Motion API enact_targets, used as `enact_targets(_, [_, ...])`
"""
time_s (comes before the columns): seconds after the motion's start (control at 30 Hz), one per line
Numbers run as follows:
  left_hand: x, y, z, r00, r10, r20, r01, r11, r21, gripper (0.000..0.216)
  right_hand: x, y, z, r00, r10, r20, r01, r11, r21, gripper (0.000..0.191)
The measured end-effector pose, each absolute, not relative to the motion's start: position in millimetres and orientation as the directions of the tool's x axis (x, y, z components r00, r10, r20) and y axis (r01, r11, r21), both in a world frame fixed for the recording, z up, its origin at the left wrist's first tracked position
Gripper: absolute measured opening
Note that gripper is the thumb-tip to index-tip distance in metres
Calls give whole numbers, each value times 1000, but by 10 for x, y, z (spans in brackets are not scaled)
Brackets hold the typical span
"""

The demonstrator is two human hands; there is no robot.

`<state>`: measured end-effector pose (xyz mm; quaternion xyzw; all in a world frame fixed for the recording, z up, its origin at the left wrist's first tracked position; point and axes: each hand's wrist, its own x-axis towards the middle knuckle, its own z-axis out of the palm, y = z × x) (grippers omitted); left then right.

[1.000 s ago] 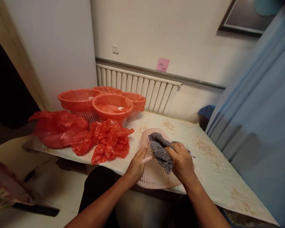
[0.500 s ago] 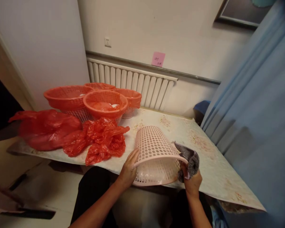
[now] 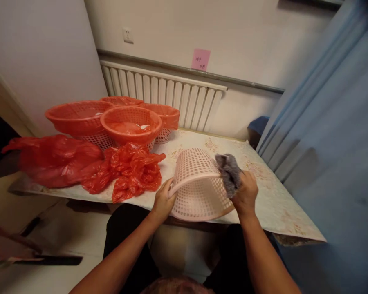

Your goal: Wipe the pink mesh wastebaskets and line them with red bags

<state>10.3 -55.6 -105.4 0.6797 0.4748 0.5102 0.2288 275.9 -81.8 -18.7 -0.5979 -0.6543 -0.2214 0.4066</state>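
A pale pink perforated plastic basket (image 3: 194, 163) lies on its side near the table's front edge, its open mouth turned toward me. My left hand (image 3: 164, 201) grips the rim on the left side. In my right hand (image 3: 245, 192) is a bunched grey cloth (image 3: 230, 173), pressed against the basket's right rim. The fingers of that hand are partly hidden by the cloth. Just left of the basket lies a crumpled red plastic bag (image 3: 136, 171).
Several baskets lined with red bags, one of them in front (image 3: 131, 126), stand at the table's back left. A fuller red bag (image 3: 58, 161) lies before them. The flowered tablecloth (image 3: 263, 196) reaches a blue curtain (image 3: 319, 122) on the right. A radiator (image 3: 162, 87) is behind.
My right hand has moved the grey cloth up along the basket's right rim. The basket's mouth has tilted slightly, with my left hand still on its rim. The view has shifted downward.
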Motion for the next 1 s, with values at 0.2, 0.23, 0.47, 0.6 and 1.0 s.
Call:
enact_targets(0.2, [243,-378,-1010,154,770,619,471,-608,639,55,2404,-782,156,-298,674,676,928,370,40,19])
enact_targets(0.23, [233,-360,-1036,162,770,617,472,-610,637,55,2416,-770,134,-290,676,677,925,380,17,18])
enact_targets(0.47, [126,-383,-1175,133,787,602,410,-597,689,60,2908,-743,-355,-10,648,762,913,317,-258,18])
enact_targets(0.6, [59,-402,-1235,76,818,570,366,-554,748,60,3139,-823,-961,371,669,645,812,104,-575,35])
enact_targets(1.0, [-77,-511,-1324,-119,961,249,302,-204,931,43,2959,-941,-1526,658,669,346,504,-50,-862,39])
